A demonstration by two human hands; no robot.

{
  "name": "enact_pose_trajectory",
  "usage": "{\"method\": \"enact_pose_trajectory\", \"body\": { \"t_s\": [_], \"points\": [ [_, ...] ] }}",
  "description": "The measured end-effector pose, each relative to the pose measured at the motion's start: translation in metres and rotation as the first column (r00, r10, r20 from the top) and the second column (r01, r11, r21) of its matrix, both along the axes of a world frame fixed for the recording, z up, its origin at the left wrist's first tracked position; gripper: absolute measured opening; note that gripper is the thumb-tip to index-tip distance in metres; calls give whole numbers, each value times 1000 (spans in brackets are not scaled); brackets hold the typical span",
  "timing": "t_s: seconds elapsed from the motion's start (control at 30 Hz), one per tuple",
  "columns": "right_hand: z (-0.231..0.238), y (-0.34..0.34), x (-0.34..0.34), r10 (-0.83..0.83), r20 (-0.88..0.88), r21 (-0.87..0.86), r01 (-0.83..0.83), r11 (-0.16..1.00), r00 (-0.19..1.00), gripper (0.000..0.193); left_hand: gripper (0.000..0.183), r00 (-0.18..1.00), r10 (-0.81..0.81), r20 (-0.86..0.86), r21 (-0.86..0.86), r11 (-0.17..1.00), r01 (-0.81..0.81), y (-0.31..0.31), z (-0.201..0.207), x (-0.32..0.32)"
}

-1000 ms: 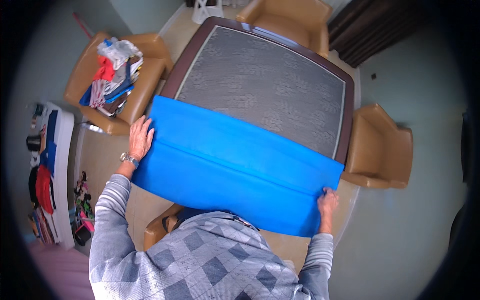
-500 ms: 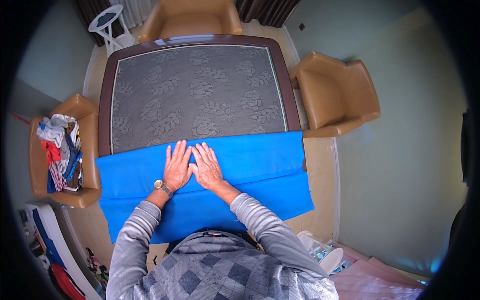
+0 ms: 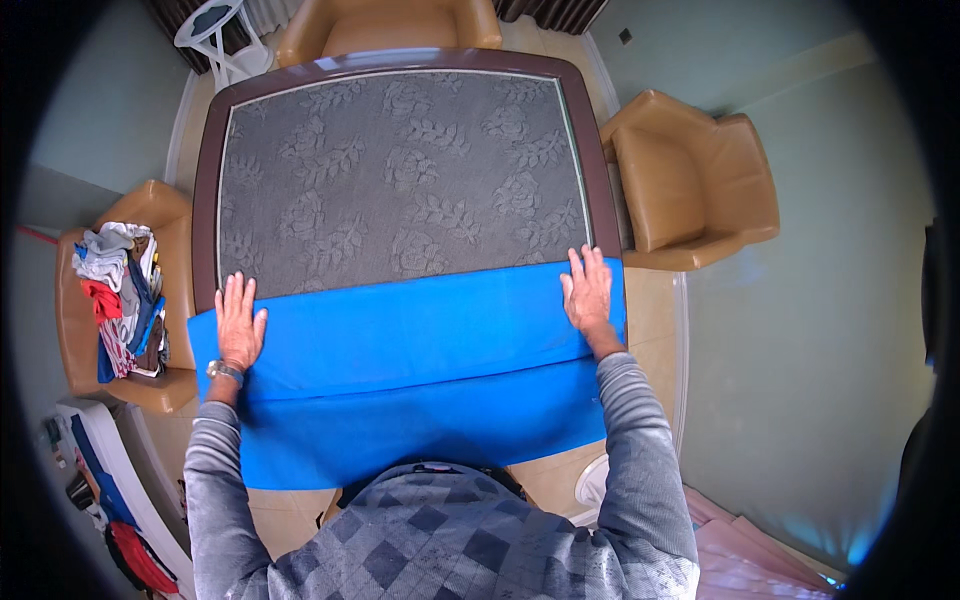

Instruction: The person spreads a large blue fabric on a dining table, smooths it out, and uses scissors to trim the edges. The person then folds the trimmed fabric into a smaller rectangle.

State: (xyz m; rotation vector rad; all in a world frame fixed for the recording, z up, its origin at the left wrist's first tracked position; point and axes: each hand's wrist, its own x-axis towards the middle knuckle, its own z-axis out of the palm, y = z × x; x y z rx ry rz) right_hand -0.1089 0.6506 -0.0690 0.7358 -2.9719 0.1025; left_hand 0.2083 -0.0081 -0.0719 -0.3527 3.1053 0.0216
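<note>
A bright blue cloth (image 3: 410,335) lies across the near part of a dark-framed table (image 3: 300,200) and hangs down over its front edge. My left hand (image 3: 238,325), with a watch on the wrist, rests flat on the cloth's left end, fingers stretched forward to its far edge. Over at the right end, my right hand (image 3: 590,290) lies on the cloth with its fingers apart, the tips just past the same far edge. Neither hand grips anything. A crease runs sideways along the cloth where it bends over the table's front.
Tan armchairs stand at the right (image 3: 680,185), at the far side (image 3: 390,28) and at the left (image 3: 175,280). Folded clothes (image 3: 125,300) are piled on the left one. A small white side table (image 3: 225,45) stands in the far left corner.
My hands have moved apart from the middle of the cloth, the left one to its left end and the right one to its right end. The cloth's far edge looks straighter.
</note>
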Motion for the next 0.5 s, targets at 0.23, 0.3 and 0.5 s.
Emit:
{"method": "enact_pose_trajectory", "body": {
  "t_s": [0.23, 0.3, 0.5],
  "points": [
    [45, -25, -24, 48, 133, 0, -48, 999, 990, 29, 57, 993, -106, -45, 132, 985, 111, -17, 46, -3],
    [56, -27, -35, -21, 212, 75, 5, 997, 977, 22, 41, 996, -91, 15, 189, 978, 87, -28, 47, -8],
    [81, -14, -26, -41, 225, 57, 29, 998, 974, 17, 17, 996, -93, 1, 561, 824, 76, -47, 53, -7]
  ]
}}
